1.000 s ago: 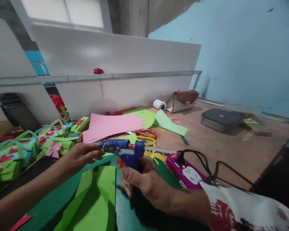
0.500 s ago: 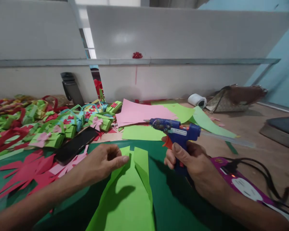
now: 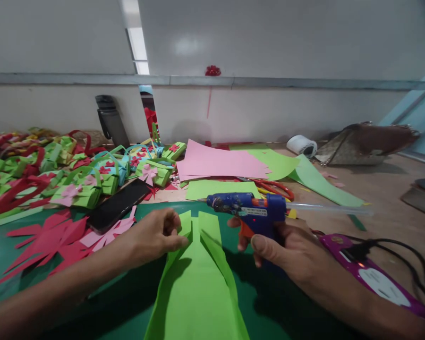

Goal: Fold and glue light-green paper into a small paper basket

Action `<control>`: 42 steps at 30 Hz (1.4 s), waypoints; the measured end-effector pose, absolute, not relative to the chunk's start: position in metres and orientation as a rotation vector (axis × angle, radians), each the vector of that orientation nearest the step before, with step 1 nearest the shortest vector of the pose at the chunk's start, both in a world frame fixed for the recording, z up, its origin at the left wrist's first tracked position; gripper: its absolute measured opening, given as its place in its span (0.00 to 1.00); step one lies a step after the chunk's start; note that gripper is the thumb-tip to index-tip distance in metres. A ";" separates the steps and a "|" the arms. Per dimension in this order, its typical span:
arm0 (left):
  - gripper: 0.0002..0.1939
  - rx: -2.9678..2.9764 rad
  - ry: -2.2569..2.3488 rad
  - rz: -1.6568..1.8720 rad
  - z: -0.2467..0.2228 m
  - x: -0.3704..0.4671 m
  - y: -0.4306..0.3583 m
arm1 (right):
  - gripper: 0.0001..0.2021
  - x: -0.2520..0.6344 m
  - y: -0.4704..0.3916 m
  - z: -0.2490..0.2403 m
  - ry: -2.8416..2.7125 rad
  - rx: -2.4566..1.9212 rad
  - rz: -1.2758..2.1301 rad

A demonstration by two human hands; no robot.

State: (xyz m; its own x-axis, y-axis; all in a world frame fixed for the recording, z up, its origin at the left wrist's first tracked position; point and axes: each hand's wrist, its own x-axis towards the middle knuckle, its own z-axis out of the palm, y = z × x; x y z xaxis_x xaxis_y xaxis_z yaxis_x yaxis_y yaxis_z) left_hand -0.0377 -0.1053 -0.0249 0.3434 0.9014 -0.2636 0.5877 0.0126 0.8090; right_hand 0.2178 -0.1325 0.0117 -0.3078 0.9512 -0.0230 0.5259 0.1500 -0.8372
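Note:
My right hand (image 3: pixel 283 250) is wrapped around the grip of a blue hot glue gun (image 3: pixel 265 208), fingers near its orange trigger. The nozzle points left, above the far end of a folded light-green paper (image 3: pixel 201 293), and a clear glue stick (image 3: pixel 329 208) juts out of the back. My left hand (image 3: pixel 159 236) is closed, thumb and curled fingers at the left flap of that paper. Two flaps stand up at its far end with a gap between them. The paper lies on a dark green mat (image 3: pixel 127 293); its near end runs out of view.
Left are red paper cutouts (image 3: pixel 49 241), a phone (image 3: pixel 118 205), several small green paper bags (image 3: pixel 80 193) and a bottle (image 3: pixel 111 120). Behind lie pink sheets (image 3: pixel 219 160) and red-handled scissors (image 3: pixel 276 189). A purple power strip (image 3: pixel 371 278) with black cables sits right.
The glue gun has moved down and slightly left, its nozzle now closer to the paper's flaps. My left hand stays at the left flap. The view has shifted a little, showing scissors behind the gun.

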 end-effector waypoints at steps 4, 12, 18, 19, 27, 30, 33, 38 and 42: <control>0.10 1.660 1.318 0.354 -0.026 -0.043 -0.109 | 0.18 0.219 -0.133 0.006 -1.984 -1.397 0.994; 0.10 1.591 1.369 0.458 -0.021 -0.041 -0.119 | 0.13 0.215 -0.134 0.009 -2.111 -1.472 0.814; 0.15 1.459 1.362 0.644 -0.028 -0.049 -0.138 | 0.12 0.197 -0.129 0.026 -2.146 -1.442 0.836; 0.15 1.454 1.369 0.673 -0.030 -0.050 -0.140 | 0.12 0.195 -0.129 0.027 -2.144 -1.423 0.844; 0.14 1.406 1.374 0.795 -0.041 -0.047 -0.140 | 0.12 0.179 -0.118 0.025 -2.092 -1.263 1.154; 0.14 1.376 1.365 0.800 -0.040 -0.047 -0.140 | 0.10 0.175 -0.113 0.024 -2.104 -1.255 1.201; 0.15 1.335 1.336 0.800 -0.040 -0.048 -0.141 | 0.11 0.172 -0.110 0.023 -2.071 -1.244 1.243; 0.16 1.331 1.349 0.799 -0.037 -0.045 -0.140 | 0.11 0.168 -0.106 0.023 -2.073 -1.252 1.284; 0.15 1.365 1.377 0.789 -0.036 -0.044 -0.138 | 0.11 0.166 -0.103 0.020 -2.109 -1.282 1.285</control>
